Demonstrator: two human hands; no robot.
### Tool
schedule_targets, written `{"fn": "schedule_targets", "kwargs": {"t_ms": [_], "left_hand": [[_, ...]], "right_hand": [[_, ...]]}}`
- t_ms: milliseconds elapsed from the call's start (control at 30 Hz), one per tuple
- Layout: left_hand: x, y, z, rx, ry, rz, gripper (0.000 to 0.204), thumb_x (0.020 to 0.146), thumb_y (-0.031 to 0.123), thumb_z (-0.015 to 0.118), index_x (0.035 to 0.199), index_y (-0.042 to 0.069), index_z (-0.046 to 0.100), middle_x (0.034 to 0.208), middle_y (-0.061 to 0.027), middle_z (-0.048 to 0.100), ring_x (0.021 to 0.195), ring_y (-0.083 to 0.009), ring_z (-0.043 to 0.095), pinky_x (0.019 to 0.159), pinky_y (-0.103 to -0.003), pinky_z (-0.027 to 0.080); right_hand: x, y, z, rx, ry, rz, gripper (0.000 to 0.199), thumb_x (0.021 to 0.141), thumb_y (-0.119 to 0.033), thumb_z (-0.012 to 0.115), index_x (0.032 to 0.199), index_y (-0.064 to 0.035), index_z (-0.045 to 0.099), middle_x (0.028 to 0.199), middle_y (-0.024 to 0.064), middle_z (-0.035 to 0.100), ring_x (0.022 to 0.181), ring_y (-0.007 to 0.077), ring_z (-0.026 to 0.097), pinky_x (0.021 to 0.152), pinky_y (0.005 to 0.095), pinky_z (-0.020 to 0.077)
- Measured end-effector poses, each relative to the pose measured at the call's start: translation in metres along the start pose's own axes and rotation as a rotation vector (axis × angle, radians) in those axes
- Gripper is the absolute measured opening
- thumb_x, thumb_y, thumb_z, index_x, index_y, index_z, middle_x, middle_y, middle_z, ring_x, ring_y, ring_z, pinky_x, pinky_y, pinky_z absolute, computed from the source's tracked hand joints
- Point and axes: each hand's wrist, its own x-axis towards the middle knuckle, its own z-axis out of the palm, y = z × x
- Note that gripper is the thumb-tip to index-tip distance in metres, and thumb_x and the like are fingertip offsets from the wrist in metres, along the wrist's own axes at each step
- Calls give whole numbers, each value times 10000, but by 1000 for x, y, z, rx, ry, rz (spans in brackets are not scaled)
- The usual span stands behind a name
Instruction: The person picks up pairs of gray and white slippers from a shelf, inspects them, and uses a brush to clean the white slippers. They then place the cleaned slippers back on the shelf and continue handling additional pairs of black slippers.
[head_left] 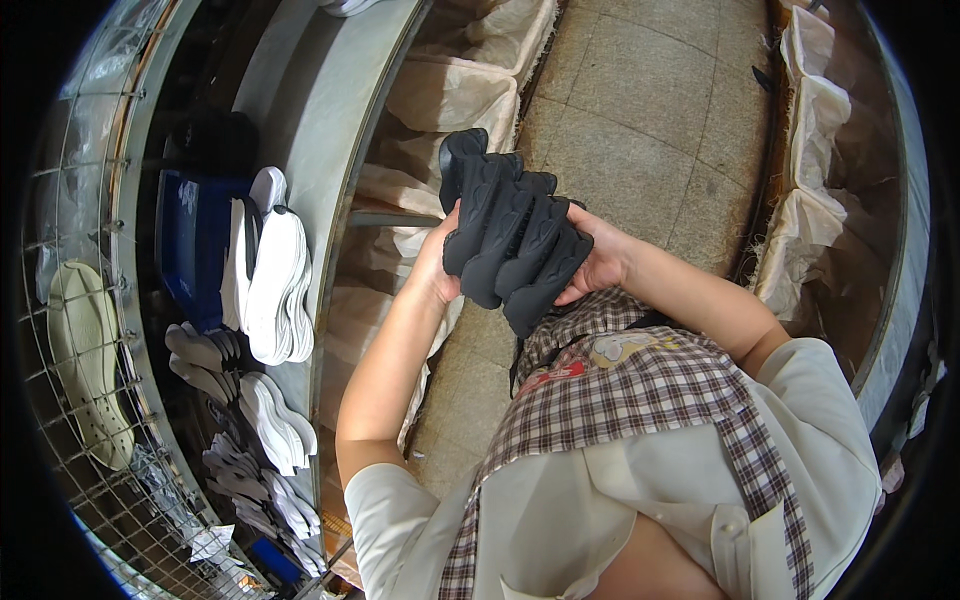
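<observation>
Black shoe soles (510,240), fanned in a stack, are gripped from both sides over the tiled floor (640,110): left hand (440,262) and right hand (598,262) are closed around them. White soles (275,285) lie on the counter (330,100) left of the stack.

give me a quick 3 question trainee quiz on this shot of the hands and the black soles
1. True or false: both hands grip the stack of black soles.
2. Which soles stand on edge on the grey bench at the person's left? A) white B) red C) yellow
3. Fill in: the person wears a checked ____ over a pale shirt.

Key
1. True: the left hand and the right hand hold the stack from either side, above the tiled floor.
2. A: the white soles stand there.
3. apron.
</observation>
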Motion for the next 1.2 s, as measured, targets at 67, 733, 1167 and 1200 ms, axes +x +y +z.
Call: {"fn": "schedule_targets", "kwargs": {"t_ms": [67, 733, 1167, 1200], "left_hand": [[1, 1, 1, 2, -15, 8, 484, 961, 390, 437, 1250, 4, 481, 1182, -140, 581, 1038, -243, 589, 908, -371, 481], [-22, 9, 7, 31, 32, 296, 472, 918, 172, 544, 1313, -27, 378, 1258, -157, 505, 1067, -250, 571, 827, -351, 540], [-16, 23, 23, -36, -49, 351, 448, 925, 212, 532, 1302, -6, 424, 1258, -133, 517, 1076, -232, 566, 834, -328, 532], [-19, 21, 23, -37, -50, 356, 447, 926, 215, 531, 1301, -4, 427, 1258, -131, 518, 1077, -231, 566, 834, -326, 531]], "right_hand": [[-1, -1, 0, -17, -17, -15, 695, 856, -680, 350, 1176, -100, 558, 1149, 137, 572, 1022, 311, 532, 874, 516, 418], [-27, -29, 59, -536, 3, -568, 749, 840, -438, 601, 1342, 57, 349, 1336, 206, 438, 1229, 294, 449, 1026, 389, 365], [-51, -44, 99, -874, -40, -987, 911, 719, -189, 751, 1397, 56, 193, 1387, 195, 353, 1302, 268, 333, 1091, 362, 253], [-52, -46, 99, -902, -27, -1007, 914, 711, -171, 753, 1396, 57, 192, 1389, 195, 348, 1303, 268, 330, 1092, 361, 251]]}}
